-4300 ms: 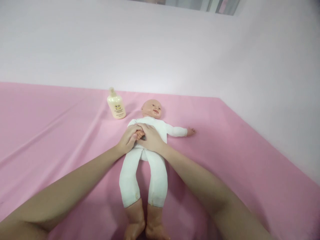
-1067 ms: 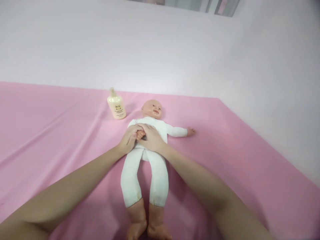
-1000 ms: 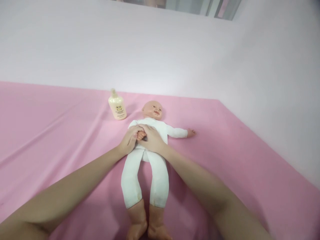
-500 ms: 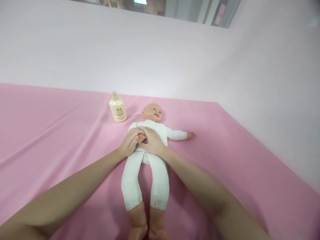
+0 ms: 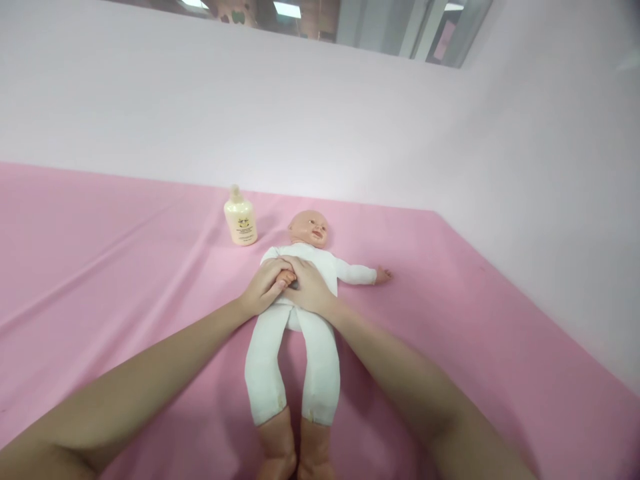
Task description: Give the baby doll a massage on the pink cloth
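A baby doll (image 5: 320, 367) with a white cloth body lies on its back on a pink sheet (image 5: 430, 333), its head away from me. Over its belly, my left hand (image 5: 263, 288) is closed round the doll's hand (image 5: 287, 277), with the thumb across it. My right hand (image 5: 311, 287) is closed on the same doll hand from the other side. The fingertips of both hands meet there and are partly hidden. The doll's other arm (image 5: 357, 273) stretches out to the right.
A cream pump bottle (image 5: 241, 220) with a printed label stands upright, left of the doll's head. Behind the sheet rises a white wall (image 5: 300, 113) with a window (image 5: 375, 27) at the top. The sheet has creases on the left.
The view has shifted slightly, so everything sits a little lower and to the right. My left thumb has moved a little on the doll's hand; both hands keep their hold.
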`<state>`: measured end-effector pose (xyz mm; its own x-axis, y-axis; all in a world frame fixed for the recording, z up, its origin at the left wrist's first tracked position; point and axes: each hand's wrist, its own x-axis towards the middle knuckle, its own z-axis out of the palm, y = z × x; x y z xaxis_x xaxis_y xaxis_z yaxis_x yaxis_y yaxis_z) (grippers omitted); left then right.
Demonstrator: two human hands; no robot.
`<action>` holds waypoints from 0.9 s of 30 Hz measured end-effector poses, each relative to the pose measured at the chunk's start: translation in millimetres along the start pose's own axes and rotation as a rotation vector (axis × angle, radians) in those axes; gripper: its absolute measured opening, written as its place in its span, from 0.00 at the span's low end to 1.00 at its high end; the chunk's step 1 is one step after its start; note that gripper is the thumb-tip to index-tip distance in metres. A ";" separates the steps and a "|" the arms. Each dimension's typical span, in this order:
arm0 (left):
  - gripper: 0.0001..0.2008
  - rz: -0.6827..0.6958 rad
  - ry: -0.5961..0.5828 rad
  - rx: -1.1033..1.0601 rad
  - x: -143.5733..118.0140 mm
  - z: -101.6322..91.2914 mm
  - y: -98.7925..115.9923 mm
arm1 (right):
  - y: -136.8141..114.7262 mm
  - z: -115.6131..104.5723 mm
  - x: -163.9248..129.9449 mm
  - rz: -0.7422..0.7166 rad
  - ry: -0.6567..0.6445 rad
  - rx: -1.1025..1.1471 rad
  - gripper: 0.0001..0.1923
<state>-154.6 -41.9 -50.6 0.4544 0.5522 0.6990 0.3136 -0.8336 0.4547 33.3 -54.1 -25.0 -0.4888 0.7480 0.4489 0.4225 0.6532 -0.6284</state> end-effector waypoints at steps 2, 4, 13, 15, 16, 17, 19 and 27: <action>0.20 0.006 -0.008 -0.008 -0.4 -0.1 -0.7 | 0.3 0.0 -0.2 -0.002 -0.004 0.003 0.29; 0.20 0.004 -0.009 -0.014 -0.9 -0.2 -1.8 | 0.6 0.1 -0.2 -0.003 -0.006 0.009 0.30; 0.20 -0.019 -0.001 -0.019 -1.7 -0.5 -1.8 | -0.4 -0.1 0.3 0.000 -0.004 0.004 0.29; 0.20 -0.026 -0.001 -0.016 -1.5 -0.7 -1.1 | -0.5 0.2 0.5 0.006 -0.004 -0.006 0.29; 0.20 -0.025 0.001 -0.017 -1.5 -0.7 -0.8 | -0.5 0.3 0.6 0.008 -0.004 -0.010 0.29; 0.20 -0.023 0.003 -0.017 -1.4 -0.7 -0.6 | -0.5 0.3 0.7 0.008 -0.003 -0.014 0.28; 0.19 -0.013 0.006 -0.018 -1.4 -0.6 -0.6 | -0.8 0.2 0.7 0.006 -0.003 -0.016 0.29; 0.20 -0.013 0.006 -0.003 -1.5 -0.5 -1.3 | 0.4 0.9 0.6 0.000 0.000 -0.017 0.30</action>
<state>-156.1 -41.7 -51.9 0.4448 0.5632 0.6964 0.3168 -0.8262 0.4659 32.4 -53.5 -25.5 -0.4887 0.7482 0.4488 0.4351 0.6549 -0.6179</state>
